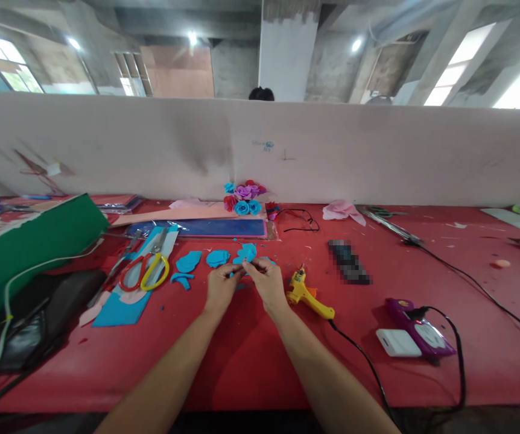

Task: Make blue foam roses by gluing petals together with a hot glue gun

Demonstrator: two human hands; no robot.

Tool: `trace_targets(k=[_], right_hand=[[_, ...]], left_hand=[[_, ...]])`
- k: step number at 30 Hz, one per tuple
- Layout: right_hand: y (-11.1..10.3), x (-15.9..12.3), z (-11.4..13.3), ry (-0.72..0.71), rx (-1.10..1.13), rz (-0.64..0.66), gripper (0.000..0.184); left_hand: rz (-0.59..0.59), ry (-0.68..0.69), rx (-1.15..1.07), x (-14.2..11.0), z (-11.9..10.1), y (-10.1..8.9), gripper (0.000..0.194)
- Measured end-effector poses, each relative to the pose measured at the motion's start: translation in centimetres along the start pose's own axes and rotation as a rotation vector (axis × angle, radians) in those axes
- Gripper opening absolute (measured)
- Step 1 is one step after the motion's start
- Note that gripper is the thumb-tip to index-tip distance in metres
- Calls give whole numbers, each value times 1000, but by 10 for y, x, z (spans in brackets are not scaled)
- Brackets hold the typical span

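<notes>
My left hand (221, 289) and my right hand (264, 283) meet at the middle of the red table, fingertips pinched together. Between them is a small blue paper piece, mostly hidden by the fingers. Just beyond the fingertips lie blue paper petals (247, 251), and a stack of blue petals (218, 258) rests left of them. Farther left are more cut blue petals (188, 261) and curled blue paper strips (181, 279). A yellow hot glue gun (307, 295) lies on its side close to my right hand, its cord running toward the front edge.
Scissors with red and yellow handles (145, 271) lie on blue paper (122, 308) at left, beside a green box (38, 247). Paper roses (246, 199) stand at the back near glasses (300, 221). A blurred dark object (349, 262) and a purple power strip (418, 331) are at right.
</notes>
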State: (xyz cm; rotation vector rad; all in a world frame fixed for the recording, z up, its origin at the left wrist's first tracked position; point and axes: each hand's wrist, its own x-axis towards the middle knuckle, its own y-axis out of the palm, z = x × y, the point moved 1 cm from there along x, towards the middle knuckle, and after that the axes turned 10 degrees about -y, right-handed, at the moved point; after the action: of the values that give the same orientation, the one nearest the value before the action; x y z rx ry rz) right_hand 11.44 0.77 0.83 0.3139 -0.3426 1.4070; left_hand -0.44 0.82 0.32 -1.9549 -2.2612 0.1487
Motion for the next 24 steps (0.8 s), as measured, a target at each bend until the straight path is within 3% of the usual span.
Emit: trace_targets(k=[7, 15, 24], right_hand=[[0, 1, 1, -92, -97, 50, 21], [0, 0, -2, 17, -65, 7, 23], [0, 0, -2, -53, -91, 49, 19]], left_hand=[[26, -44, -78, 1, 3, 1, 22], [26, -38, -80, 4, 7, 2, 17], [23, -57, -97, 4, 10, 2, 18]])
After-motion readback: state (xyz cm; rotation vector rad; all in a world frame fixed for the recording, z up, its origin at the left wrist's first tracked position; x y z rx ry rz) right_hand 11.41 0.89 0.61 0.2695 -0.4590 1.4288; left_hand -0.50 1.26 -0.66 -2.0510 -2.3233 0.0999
